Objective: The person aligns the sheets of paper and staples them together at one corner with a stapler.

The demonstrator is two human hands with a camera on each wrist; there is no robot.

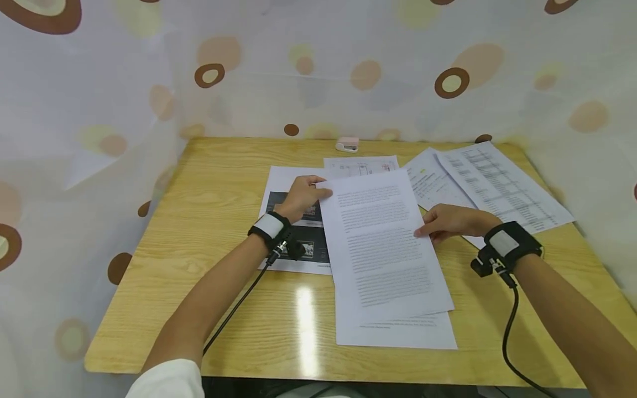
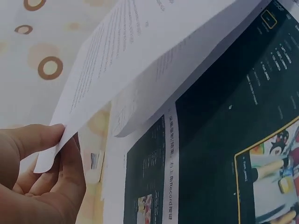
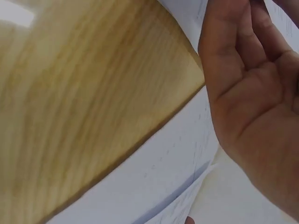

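Text sheet (image 1: 383,243): light, limp, apt to crease; best pinched at edges. Left hand (image 1: 301,196) grip pinching top corner, right hand (image 1: 450,221) holding side edge above counter (image 1: 209,182).

Head view looking down over the table (image 1: 209,182), wrist views close under the same text sheet (image 1: 380,237).
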